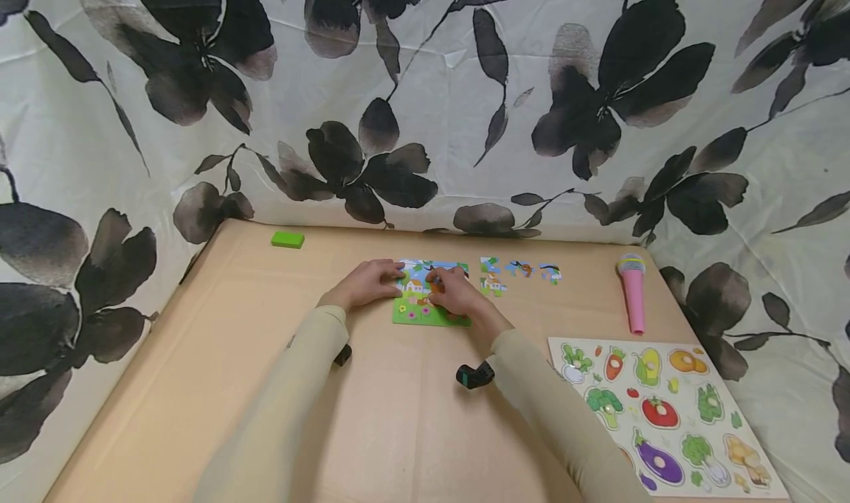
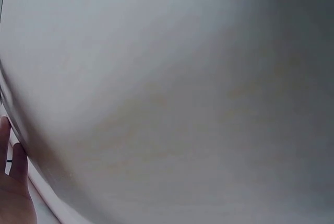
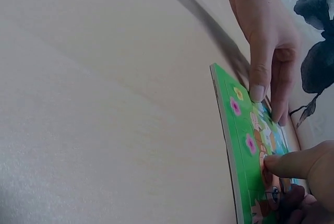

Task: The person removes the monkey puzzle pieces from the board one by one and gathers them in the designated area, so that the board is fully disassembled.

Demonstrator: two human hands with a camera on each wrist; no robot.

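The grip of the right hand (image 1: 458, 293) is over the right part of a jigsaw puzzle (image 1: 432, 315). In the right wrist view its thumb (image 3: 287, 165) lies straight, with the tip on the puzzle's face; the other fingers are in shadow at the corner of that view, so I cannot tell whether they pinch a piece. The grip of the left hand (image 1: 368, 283) is loosely spread, the thumb and long fingers touching the puzzle along its left side.

The puzzle lies flat on the bench (image 1: 398, 422) between the two hands, with a green lower strip, pink and yellow flowers, a house and blue sky. Just beside its right edge are several loose pieces (image 1: 520, 268), a few grouped close to the puzzle and others in a row leading away from it.

A black wrist camera (image 1: 474, 375) sits at the right cuff, and part of another shows by the left one. Both sleeves (image 1: 265, 407) are pale beige.

Further right, a pink toy microphone (image 1: 634, 296) lies near the bench's edge. Nearer the person is a white board (image 1: 564, 347) with vegetable pictures, partly covered by the right sleeve. A green block (image 1: 288, 240) lies toward the far left, and a flowered cloth (image 1: 458, 82) hangs behind the bench.
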